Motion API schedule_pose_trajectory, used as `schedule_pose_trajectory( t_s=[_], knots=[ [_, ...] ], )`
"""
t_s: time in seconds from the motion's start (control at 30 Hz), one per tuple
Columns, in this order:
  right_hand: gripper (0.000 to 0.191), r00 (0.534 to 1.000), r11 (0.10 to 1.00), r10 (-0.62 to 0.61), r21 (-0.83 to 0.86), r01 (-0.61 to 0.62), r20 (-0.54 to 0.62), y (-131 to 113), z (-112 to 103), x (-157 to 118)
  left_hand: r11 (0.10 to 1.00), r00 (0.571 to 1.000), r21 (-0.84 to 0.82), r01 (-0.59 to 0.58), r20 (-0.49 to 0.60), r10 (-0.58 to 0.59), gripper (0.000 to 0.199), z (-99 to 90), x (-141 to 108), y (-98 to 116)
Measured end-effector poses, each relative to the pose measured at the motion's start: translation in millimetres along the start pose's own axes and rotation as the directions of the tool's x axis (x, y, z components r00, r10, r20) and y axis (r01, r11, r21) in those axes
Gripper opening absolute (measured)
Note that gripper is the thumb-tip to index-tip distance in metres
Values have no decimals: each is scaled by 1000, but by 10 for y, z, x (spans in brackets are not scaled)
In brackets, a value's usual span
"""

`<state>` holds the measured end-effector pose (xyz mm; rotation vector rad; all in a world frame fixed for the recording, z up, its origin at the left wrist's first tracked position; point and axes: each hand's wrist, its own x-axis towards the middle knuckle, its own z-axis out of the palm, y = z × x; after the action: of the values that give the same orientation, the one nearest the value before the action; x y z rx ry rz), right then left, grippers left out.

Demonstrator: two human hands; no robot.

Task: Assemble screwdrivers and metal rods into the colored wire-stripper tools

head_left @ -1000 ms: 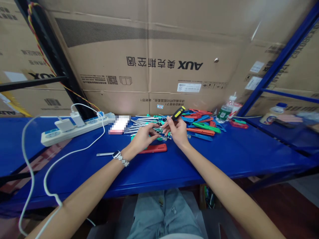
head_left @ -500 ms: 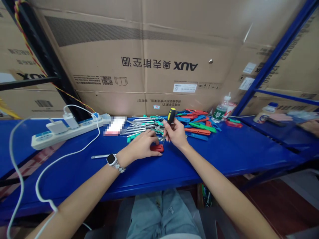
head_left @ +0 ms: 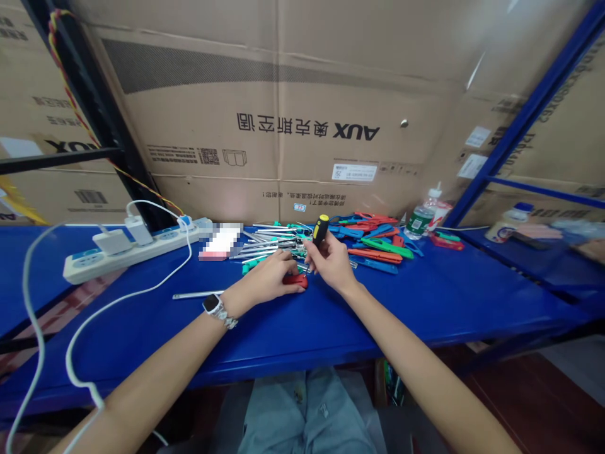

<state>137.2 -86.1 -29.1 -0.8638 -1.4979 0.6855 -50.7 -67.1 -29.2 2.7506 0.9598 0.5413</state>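
Lowered to the red handle (head_left: 299, 280), the screwdriver (head_left: 321, 229) is gripped steeply by the right hand (head_left: 334, 261), the handle being pinched by the left hand (head_left: 262, 279), seemingly for steadiness.

The blue bench (head_left: 406, 309) is gleaming smooth and glossy, while the creased cardboard (head_left: 212, 126) is looking matt. The screwdriver handle (head_left: 321, 231) and red piece (head_left: 299, 280) are showing smooth plastic; the thin rod (head_left: 196, 294) is glinting like bare metal. The bottle (head_left: 420, 221) is showing clear plastic, the trousers (head_left: 288, 419) matt cloth.
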Motion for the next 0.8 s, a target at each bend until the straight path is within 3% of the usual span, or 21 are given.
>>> schedule_pose_trajectory(
  t_s=[0.4, 0.57, 0.8],
  knots=[
    [28, 1000, 1000, 9, 26, -9, 20, -29, 19, -9, 1000, 1000, -8, 18, 17, -18, 29, 13, -4, -4],
    [30, 999, 997, 34, 65, -35, 15, -25, 4, 0, 998, 997, -67, -22, -72, 17, 31, -19, 6, 49],
    [31, 999, 994, 19, 106, -15, -41, -40, 4, 8, 985, 993, -163, -63, -110, 45, 10, -14, 39, 58]
  ],
)
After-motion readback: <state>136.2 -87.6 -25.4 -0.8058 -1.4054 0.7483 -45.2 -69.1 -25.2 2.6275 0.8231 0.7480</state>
